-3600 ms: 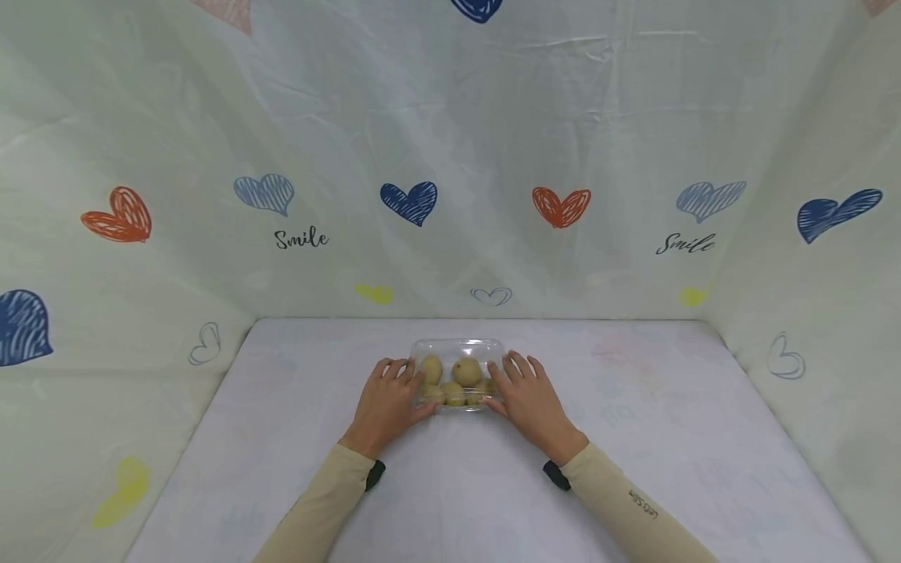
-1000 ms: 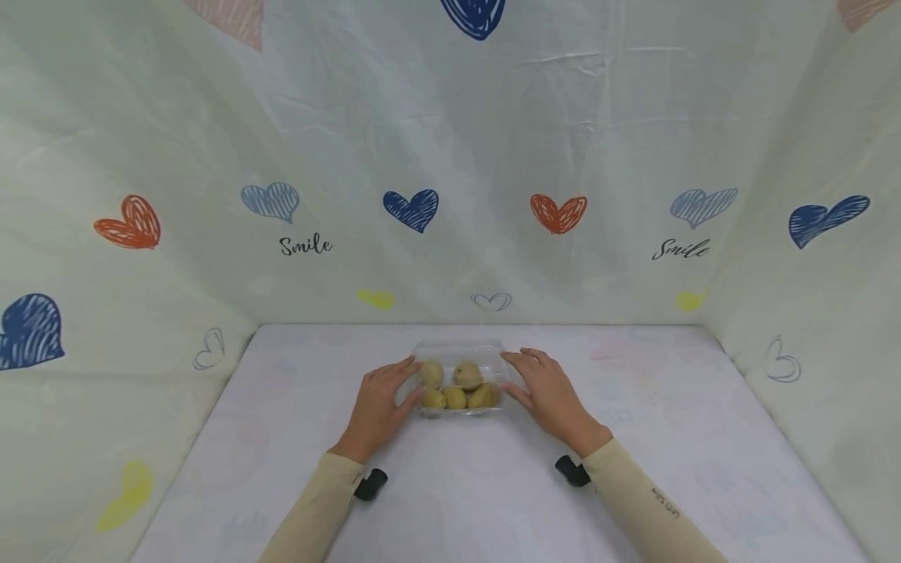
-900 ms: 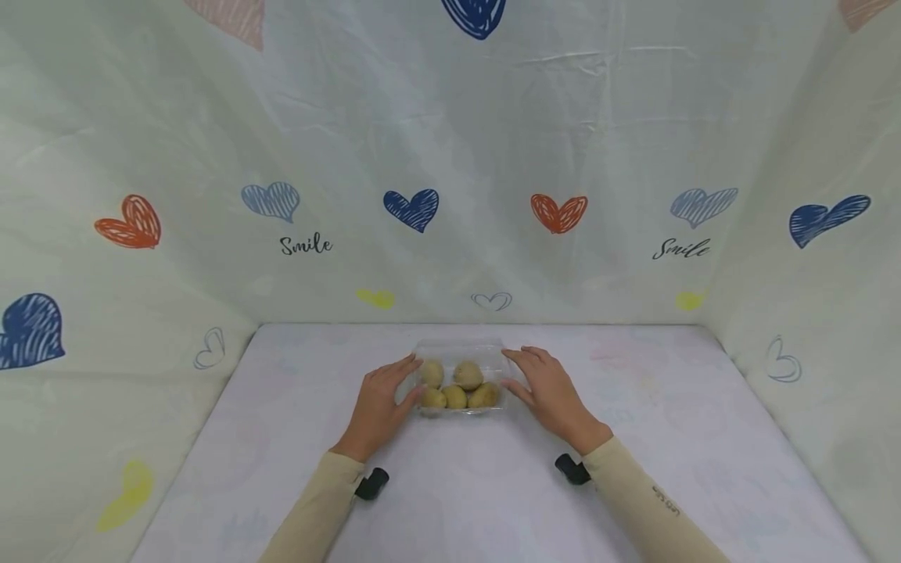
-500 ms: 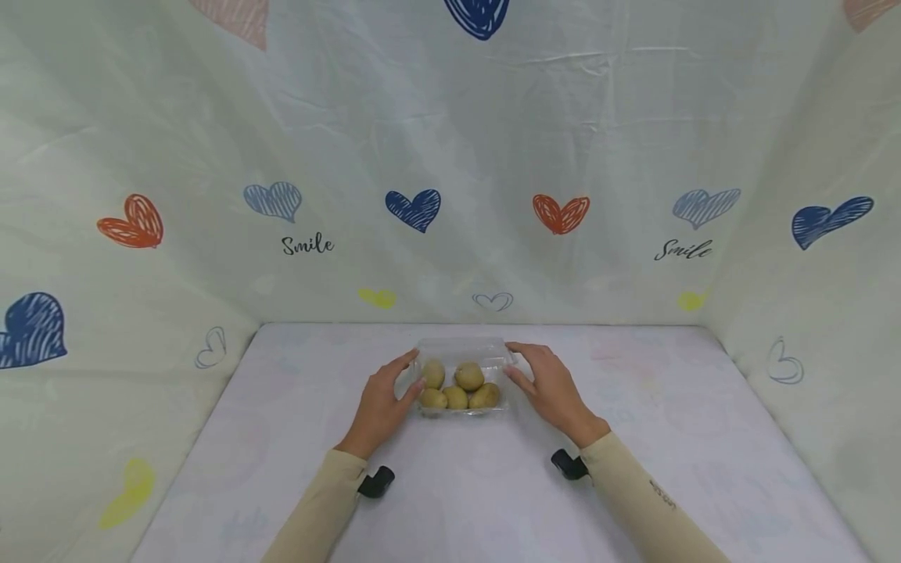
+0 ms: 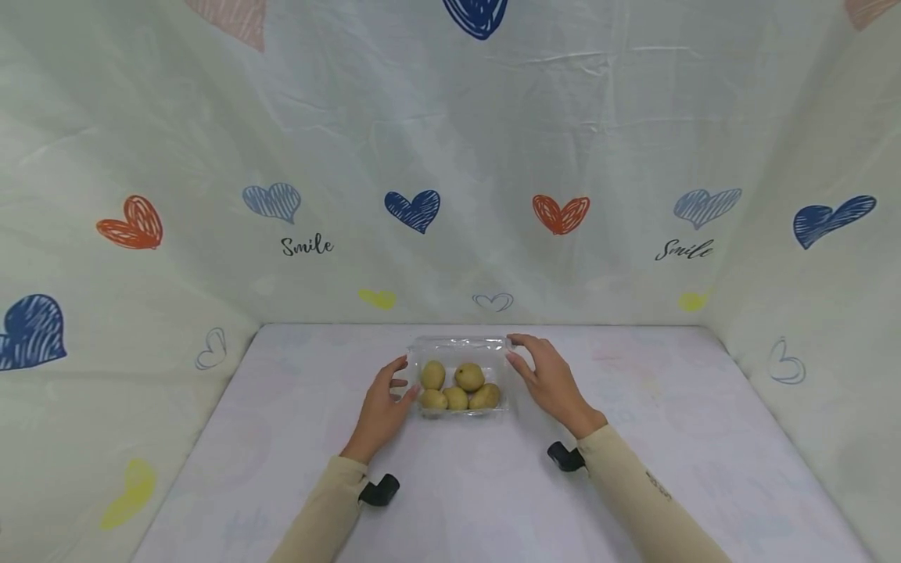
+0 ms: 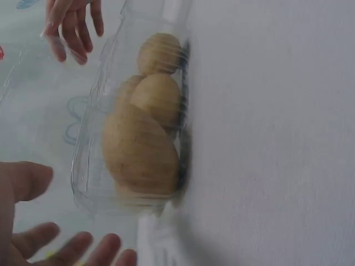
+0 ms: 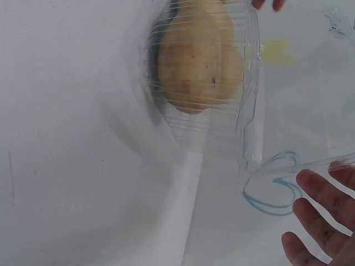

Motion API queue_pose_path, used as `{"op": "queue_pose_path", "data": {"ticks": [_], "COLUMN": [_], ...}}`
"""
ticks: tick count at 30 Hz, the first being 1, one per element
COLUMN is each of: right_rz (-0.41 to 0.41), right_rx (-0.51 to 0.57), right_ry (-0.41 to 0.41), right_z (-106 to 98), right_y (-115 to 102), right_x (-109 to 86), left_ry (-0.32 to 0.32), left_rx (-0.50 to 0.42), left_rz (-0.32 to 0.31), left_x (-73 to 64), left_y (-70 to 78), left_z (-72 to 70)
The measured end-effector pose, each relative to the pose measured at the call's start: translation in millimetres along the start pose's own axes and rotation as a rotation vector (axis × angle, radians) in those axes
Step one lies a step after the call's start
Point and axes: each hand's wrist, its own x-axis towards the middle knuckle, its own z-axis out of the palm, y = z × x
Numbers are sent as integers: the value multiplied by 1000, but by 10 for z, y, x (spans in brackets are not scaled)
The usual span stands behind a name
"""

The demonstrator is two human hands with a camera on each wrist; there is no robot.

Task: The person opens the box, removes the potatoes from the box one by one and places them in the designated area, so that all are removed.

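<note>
We have a clear plastic clamshell box [image 5: 461, 375] sitting on the white worktop [image 5: 633, 469], between our two hands. Inside it lie five small brownish-yellow fruits [image 5: 457, 387], two toward the far side and three nearer us.

Our left hand [image 5: 383, 403] is at the box's near-left corner, fingers loosely spread; from the head view the thumb seems to touch the wall, but the left wrist view shows a gap between the fingers [image 6: 66, 249] and the plastic, so we cannot tell whether it truly steadies the box. It grips nothing. Our right hand [image 5: 549, 375] reaches to the far-right corner, where the fingertips [image 7: 321, 216] appear to pinch the edge of the clear lid [image 5: 461, 344]; the right wrist view shows that thin flap meeting the fingers.

We judge the main risk to be the box shifting or tipping. The shell is light and flimsy, and a pull at one corner could drag or tilt the whole box toward the right hand if the left does not hold the base down. The round fruits would then roll to one side, or out across the worktop. A thin lid edge could also slip from so small a pinch and spring back. Pressing too hard on the wall may buckle it against the fruits.
</note>
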Motion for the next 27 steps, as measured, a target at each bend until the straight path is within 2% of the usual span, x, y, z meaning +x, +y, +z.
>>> {"op": "queue_pose_path", "data": {"ticks": [4, 6, 17, 27], "right_rz": [11, 18, 37, 63], "right_rx": [30, 48, 143, 202], "right_ry": [10, 16, 44, 48], "right_z": [16, 22, 68, 74], "right_y": [12, 16, 11, -24], "right_x": [39, 60, 157, 207], "left_ry": [-47, -58, -32, 0], "left_rx": [-64, -93, -230, -333], "left_rz": [-105, -137, -226, -271], "left_x": [-4, -7, -9, 5], "left_y": [-17, -23, 20, 24], "left_z": [37, 50, 59, 53]}}
